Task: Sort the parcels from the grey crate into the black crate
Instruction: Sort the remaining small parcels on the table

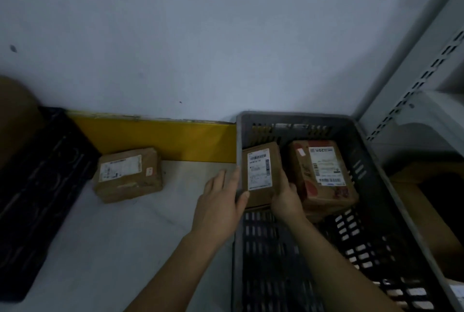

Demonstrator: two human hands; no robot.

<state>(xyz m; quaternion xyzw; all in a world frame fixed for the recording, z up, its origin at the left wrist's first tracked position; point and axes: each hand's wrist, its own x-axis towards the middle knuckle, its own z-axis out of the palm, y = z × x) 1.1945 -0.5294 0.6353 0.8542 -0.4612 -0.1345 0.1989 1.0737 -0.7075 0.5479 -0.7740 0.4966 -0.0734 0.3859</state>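
The grey crate (391,186) stands on the right, the black crate (37,186) at the far left. A small brown parcel (259,173) with a white label sits at the grey crate's left wall. My right hand (286,198) grips its right side. My left hand (221,201) reaches over the crate's rim, thumb on the parcel's near left corner, fingers outside the wall. A larger brown parcel (324,176) with red print lies beside it in the crate.
Another brown parcel (129,173) lies on the pale floor between the crates, by a yellow skirting strip (155,136). A white wall is behind. Metal shelving (426,73) and a cardboard box (431,211) stand at the right.
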